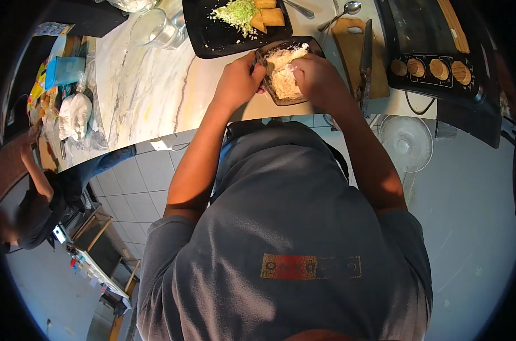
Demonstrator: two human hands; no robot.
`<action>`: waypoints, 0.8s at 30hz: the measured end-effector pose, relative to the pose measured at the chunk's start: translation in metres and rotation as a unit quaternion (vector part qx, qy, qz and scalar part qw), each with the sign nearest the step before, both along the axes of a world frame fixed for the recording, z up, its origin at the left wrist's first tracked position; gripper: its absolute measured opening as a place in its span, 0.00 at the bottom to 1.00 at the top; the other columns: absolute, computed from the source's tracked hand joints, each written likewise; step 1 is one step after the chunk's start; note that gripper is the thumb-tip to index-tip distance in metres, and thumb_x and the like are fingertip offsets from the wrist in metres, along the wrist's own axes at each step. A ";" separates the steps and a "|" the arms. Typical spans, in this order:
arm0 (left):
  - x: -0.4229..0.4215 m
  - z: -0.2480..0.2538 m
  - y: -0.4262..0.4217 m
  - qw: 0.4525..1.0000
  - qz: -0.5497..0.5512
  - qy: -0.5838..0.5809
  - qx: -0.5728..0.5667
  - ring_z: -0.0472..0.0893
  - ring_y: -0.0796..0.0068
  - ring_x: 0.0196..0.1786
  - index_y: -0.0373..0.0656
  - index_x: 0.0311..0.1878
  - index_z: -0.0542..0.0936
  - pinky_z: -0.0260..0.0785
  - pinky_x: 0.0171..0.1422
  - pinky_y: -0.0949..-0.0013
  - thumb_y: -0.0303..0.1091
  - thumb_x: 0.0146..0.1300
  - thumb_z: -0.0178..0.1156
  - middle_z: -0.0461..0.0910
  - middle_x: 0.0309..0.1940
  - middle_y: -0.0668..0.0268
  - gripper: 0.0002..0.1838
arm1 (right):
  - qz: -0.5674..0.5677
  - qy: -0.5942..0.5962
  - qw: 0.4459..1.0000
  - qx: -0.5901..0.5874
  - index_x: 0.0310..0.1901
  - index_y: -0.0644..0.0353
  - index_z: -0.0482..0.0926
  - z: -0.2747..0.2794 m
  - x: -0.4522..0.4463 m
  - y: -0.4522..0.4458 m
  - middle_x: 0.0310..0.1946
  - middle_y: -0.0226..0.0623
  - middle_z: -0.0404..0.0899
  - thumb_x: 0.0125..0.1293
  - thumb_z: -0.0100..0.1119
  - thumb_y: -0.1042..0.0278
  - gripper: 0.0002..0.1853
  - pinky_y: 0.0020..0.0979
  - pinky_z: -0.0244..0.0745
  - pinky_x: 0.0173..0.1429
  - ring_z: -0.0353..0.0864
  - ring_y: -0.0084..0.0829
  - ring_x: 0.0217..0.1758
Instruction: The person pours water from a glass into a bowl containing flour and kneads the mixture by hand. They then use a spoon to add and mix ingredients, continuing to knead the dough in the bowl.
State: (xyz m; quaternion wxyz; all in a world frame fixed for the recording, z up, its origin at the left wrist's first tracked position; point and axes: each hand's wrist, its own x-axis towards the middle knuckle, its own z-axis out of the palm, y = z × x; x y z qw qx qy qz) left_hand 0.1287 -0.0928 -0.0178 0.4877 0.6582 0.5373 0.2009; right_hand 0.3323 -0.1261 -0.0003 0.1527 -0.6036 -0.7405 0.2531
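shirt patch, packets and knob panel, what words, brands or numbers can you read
Chest patch on the grey shirt: letters show, too blurred to quote.
Colourful packets: print unreadable.
Knob panel: markings too small.
No text here reads clearly.

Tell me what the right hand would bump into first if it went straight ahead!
Probably the pale, crumbly food in the dark bowl: the right hand points down into it. How deep its fingertips are is hard to see.
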 end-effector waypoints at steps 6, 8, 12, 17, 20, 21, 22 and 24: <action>0.001 0.007 -0.001 1.000 -0.004 0.003 0.025 0.86 0.61 0.26 0.33 0.39 0.76 0.77 0.37 0.62 0.35 0.65 0.54 0.82 0.23 0.49 0.12 | 0.055 0.103 0.987 0.112 0.48 0.66 0.82 -0.004 -0.014 -0.004 0.45 0.56 0.80 0.60 0.58 0.70 0.16 0.42 0.74 0.57 0.80 0.51 0.51; 0.001 0.005 -0.001 0.999 -0.006 0.001 0.033 0.86 0.60 0.26 0.33 0.39 0.76 0.76 0.36 0.62 0.35 0.65 0.54 0.82 0.23 0.49 0.12 | 0.085 0.053 0.991 0.087 0.47 0.65 0.82 -0.021 -0.018 -0.003 0.45 0.54 0.81 0.57 0.59 0.73 0.15 0.42 0.74 0.57 0.80 0.50 0.51; 0.000 -0.008 -0.002 1.000 0.015 -0.021 0.000 0.86 0.60 0.26 0.33 0.38 0.76 0.76 0.36 0.62 0.35 0.65 0.54 0.81 0.23 0.49 0.12 | 0.099 -0.025 0.994 0.028 0.44 0.64 0.82 -0.051 -0.021 -0.004 0.44 0.49 0.81 0.51 0.60 0.80 0.16 0.42 0.75 0.56 0.80 0.48 0.51; -0.004 -0.001 0.000 1.000 0.004 0.010 0.027 0.86 0.60 0.26 0.34 0.38 0.77 0.76 0.37 0.61 0.35 0.65 0.54 0.81 0.23 0.50 0.12 | 0.090 -0.024 0.992 0.086 0.44 0.62 0.81 -0.040 -0.003 -0.005 0.43 0.46 0.79 0.50 0.54 0.83 0.17 0.42 0.76 0.54 0.79 0.47 0.52; -0.009 0.002 0.001 1.000 0.006 0.001 0.005 0.86 0.59 0.26 0.34 0.39 0.77 0.76 0.37 0.61 0.36 0.64 0.54 0.81 0.22 0.51 0.12 | 0.062 -0.021 0.995 0.076 0.49 0.62 0.78 -0.016 -0.006 -0.005 0.48 0.48 0.76 0.50 0.54 0.82 0.21 0.43 0.76 0.55 0.78 0.48 0.53; -0.009 0.001 0.000 1.000 0.007 0.003 0.004 0.86 0.59 0.26 0.34 0.39 0.77 0.76 0.37 0.61 0.36 0.64 0.54 0.81 0.22 0.51 0.12 | 0.042 -0.026 0.997 0.060 0.53 0.61 0.77 -0.011 -0.007 -0.004 0.51 0.49 0.74 0.50 0.55 0.80 0.24 0.44 0.76 0.55 0.78 0.49 0.54; -0.009 0.001 -0.001 1.000 0.010 -0.007 0.001 0.86 0.60 0.26 0.35 0.39 0.77 0.76 0.37 0.61 0.36 0.64 0.54 0.81 0.22 0.51 0.12 | 0.043 -0.025 0.997 0.061 0.53 0.61 0.77 -0.011 -0.009 -0.002 0.51 0.49 0.74 0.50 0.55 0.80 0.24 0.44 0.76 0.55 0.78 0.49 0.54; -0.008 0.001 0.000 1.000 0.013 -0.015 0.000 0.86 0.60 0.26 0.35 0.40 0.78 0.76 0.37 0.62 0.36 0.64 0.54 0.81 0.22 0.52 0.12 | 0.004 -0.061 0.997 0.041 0.57 0.61 0.73 -0.010 -0.012 0.002 0.54 0.52 0.71 0.52 0.59 0.76 0.26 0.45 0.76 0.56 0.78 0.51 0.54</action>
